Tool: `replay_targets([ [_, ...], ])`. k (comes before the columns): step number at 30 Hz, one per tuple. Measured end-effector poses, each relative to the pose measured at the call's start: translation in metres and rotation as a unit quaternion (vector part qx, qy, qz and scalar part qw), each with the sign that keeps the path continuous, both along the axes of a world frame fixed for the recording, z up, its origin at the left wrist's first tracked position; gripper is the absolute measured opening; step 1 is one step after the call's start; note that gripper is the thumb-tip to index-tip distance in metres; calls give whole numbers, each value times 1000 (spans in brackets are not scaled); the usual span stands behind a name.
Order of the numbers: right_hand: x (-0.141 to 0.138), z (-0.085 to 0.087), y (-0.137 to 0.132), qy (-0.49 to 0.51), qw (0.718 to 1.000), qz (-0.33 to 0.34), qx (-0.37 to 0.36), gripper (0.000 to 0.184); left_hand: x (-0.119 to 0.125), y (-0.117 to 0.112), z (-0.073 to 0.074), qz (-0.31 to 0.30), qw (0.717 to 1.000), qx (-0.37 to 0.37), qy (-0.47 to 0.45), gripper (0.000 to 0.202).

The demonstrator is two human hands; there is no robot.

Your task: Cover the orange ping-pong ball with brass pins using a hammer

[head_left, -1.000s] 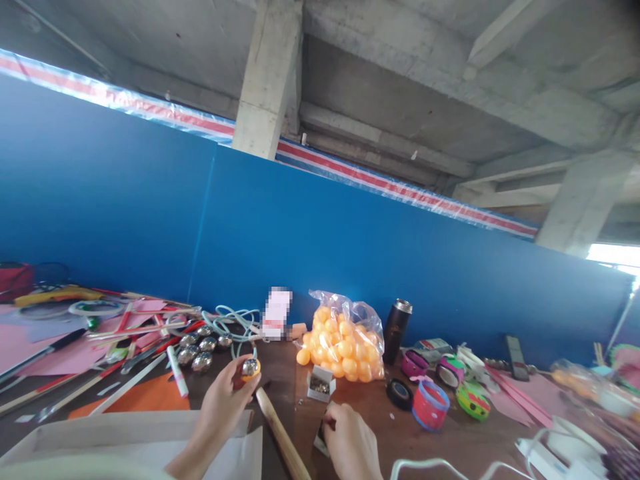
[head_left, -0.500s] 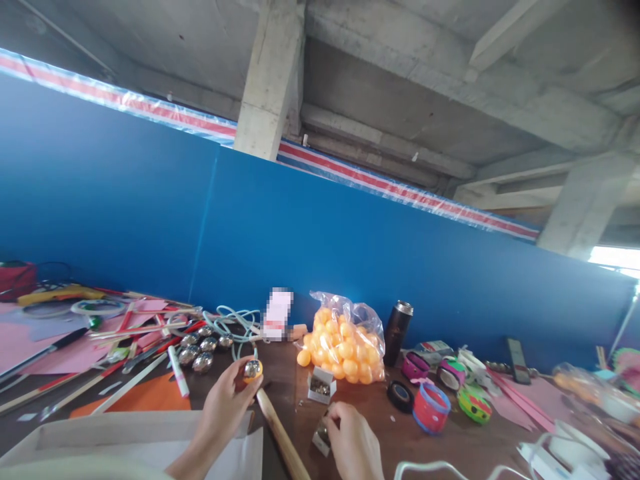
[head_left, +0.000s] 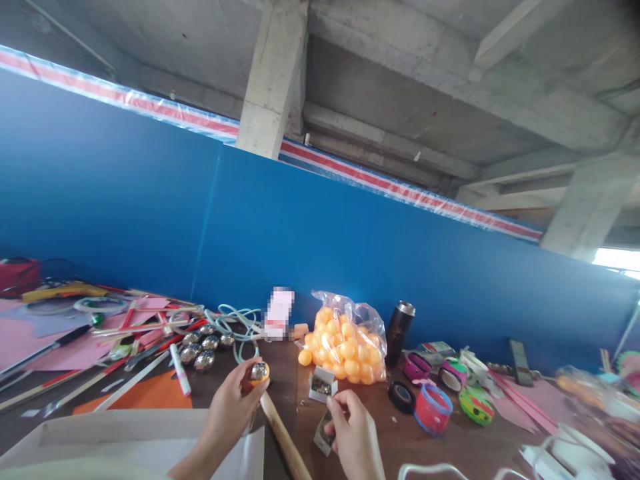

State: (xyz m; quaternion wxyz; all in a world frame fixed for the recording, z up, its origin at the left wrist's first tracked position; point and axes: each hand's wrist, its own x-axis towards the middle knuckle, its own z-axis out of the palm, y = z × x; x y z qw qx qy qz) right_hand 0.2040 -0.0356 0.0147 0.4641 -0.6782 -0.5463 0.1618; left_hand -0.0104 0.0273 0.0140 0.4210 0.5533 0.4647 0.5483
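My left hand (head_left: 233, 405) grips an orange ping-pong ball (head_left: 259, 373) between thumb and fingers; shiny silver studs cover its upper side. My right hand (head_left: 354, 427) is pinched, thumb against index finger, just in front of a small white box (head_left: 323, 385) of tiny metal pieces that look like thumbtacks. Anything between those fingertips is too small to make out. Partly behind the right hand is a second small box (head_left: 324, 440), also holding small metal pieces. A wooden stick (head_left: 284, 433) lies between my hands.
Behind the boxes stands a clear bag of orange balls (head_left: 345, 347), with a black thermos (head_left: 401, 332) beside it. Several silver balls (head_left: 204, 361) lie at left near a marker (head_left: 180, 371). Black tape (head_left: 401, 397) and a red-blue roll (head_left: 433, 409) sit right. A white tray (head_left: 150, 440) is in front.
My right hand has lifted from the nearer small box and moved up toward the farther one, its fingers pinched. The left hand still holds the ball, turned slightly.
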Motion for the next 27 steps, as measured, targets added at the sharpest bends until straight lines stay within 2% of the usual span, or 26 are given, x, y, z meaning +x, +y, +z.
replay_targets([
  [6, -6, -3, 2, 51, 999, 1, 13, 20, 2, -2, -2, 6, 1000, 10, -2, 45],
  [11, -9, -1, 3, 130, 991, 36, 14, 21, 6, -4, -5, -12, 1000, 11, -7, 43],
  [18, -14, 4, 4, 265, 959, 103, 3, 35, 12, -5, -11, -53, 998, 7, -27, 44],
  [22, -23, 10, -3, 316, 942, 116, 3, 36, 17, -8, -14, -89, 995, 6, -35, 43],
  [27, -41, 13, -7, 348, 923, 163, 9, 33, 22, -13, -16, -126, 991, 10, -39, 41],
])
